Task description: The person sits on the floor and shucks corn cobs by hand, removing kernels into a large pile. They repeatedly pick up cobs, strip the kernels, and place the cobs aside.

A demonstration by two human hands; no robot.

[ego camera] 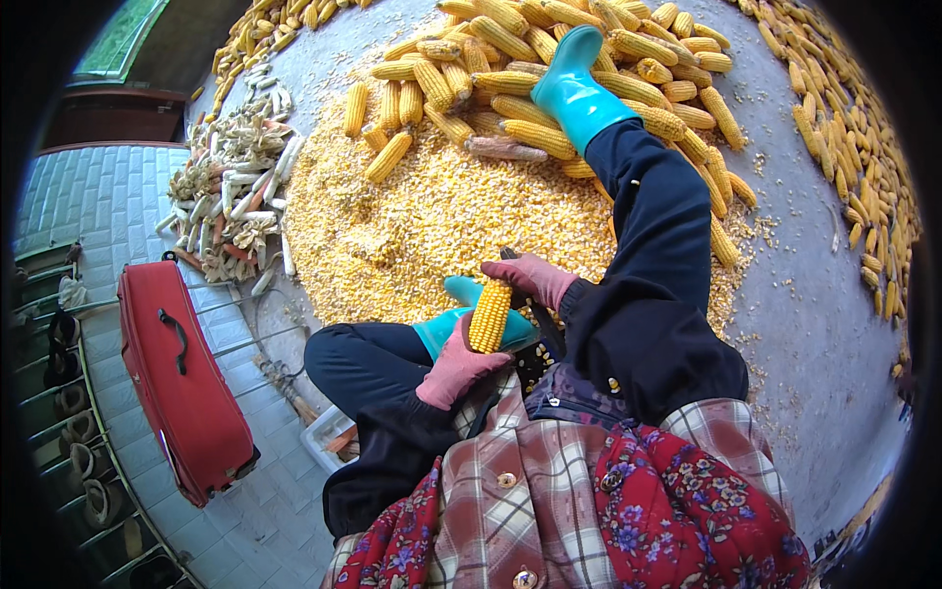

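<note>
My left hand (462,362), in a pink glove, grips the lower end of a yellow ear of corn (490,316) that stands tilted in front of my body. The ear still bears its kernels on the side in view. My right hand (531,278), gloved too, has its fingers at the ear's upper end. A dark tool, partly hidden, shows by the right hand and below it; its kind cannot be told. Beyond both hands spreads a heap of loose corn kernels (419,228), with a pile of whole ears (515,110) on its far side.
Turquoise rubber boots (581,96) are on my feet, one against the ears. Bare cobs and husks (235,191) lie at the left, near a red suitcase (184,375), a shoe rack (96,442) and a white plastic box (320,442). More ears (846,147) line the right.
</note>
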